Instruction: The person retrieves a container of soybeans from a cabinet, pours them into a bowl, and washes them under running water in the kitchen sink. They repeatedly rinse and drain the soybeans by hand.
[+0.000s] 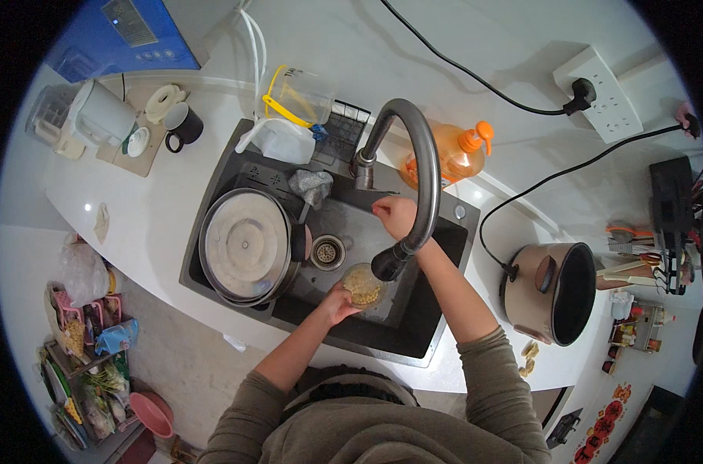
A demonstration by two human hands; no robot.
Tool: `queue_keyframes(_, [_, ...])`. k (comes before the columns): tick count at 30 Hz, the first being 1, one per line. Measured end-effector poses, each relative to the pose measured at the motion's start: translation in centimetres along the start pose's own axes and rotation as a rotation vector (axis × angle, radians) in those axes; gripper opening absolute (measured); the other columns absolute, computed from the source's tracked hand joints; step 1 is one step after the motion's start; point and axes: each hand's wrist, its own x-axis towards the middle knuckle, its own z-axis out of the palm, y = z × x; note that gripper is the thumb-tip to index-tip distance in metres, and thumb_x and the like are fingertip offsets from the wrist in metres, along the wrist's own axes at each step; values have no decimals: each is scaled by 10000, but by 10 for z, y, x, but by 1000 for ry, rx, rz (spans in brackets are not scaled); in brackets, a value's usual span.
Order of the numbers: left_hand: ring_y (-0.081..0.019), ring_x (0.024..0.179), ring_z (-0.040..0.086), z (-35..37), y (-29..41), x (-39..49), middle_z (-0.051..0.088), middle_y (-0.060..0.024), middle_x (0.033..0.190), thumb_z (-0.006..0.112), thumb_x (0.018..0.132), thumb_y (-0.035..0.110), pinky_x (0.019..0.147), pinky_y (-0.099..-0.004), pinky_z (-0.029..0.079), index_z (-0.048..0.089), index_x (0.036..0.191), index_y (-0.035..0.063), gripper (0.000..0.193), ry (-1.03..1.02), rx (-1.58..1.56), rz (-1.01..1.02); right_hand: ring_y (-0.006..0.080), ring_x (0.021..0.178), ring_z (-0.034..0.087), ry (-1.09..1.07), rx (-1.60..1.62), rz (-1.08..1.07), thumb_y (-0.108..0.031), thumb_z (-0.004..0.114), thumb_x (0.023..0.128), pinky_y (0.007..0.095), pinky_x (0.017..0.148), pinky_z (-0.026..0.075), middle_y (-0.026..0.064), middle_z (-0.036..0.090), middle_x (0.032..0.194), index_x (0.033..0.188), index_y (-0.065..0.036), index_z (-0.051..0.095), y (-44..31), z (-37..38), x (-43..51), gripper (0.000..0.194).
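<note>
My left hand [339,304] grips the rim of a clear bowl [364,287] with yellow beans or kernels in it, over the basin of a dark grey sink [395,342]. The spray head of a curved metal faucet [431,174] hangs just above the bowl. Near the faucet's base, behind its arched neck, is my right hand [395,213], with its fingers curled; whether they touch the faucet lever cannot be told. Left of the drain [328,253] stands a pot with a metal lid [247,245]. A grey scouring cloth [310,187] lies beyond it.
An orange soap pump bottle [453,153] stands behind the faucet. At right is a beige cooker pot [546,293] with a black cord. A clear jug with a yellow handle [300,95] lies at the sink's back edge. A dark mug [183,124] and white kettle [100,115] stand left.
</note>
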Motion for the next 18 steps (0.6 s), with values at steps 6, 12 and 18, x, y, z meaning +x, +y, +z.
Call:
queue_keyframes(6, [-315, 1184, 462, 10, 5, -3, 465, -139, 1246, 392, 572, -112, 978, -506, 392, 322, 1303, 64, 755, 41, 73, 35, 316, 778, 617, 1, -16, 150, -222, 618, 786, 368, 702, 486, 150, 639, 801, 854, -80, 663, -1, -6, 6, 164])
queue_keyframes(12, [-318, 1246, 383, 23, 14, -8, 372, -128, 1337, 429, 561, -121, 1017, -525, 340, 263, 1355, 110, 843, -38, 81, 18, 321, 782, 621, -52, 18, 195, -253, 587, 797, 386, 695, 480, 175, 633, 786, 850, -67, 662, 10, -6, 14, 207])
queue_keyframes(18, [-317, 1230, 404, 39, 15, -22, 386, -125, 1328, 498, 648, -82, 1003, -519, 357, 285, 1338, 114, 748, -4, 175, 46, 339, 716, 614, 44, -88, 73, -118, 582, 792, 399, 652, 472, 184, 622, 719, 784, 4, 653, 21, -1, 26, 141])
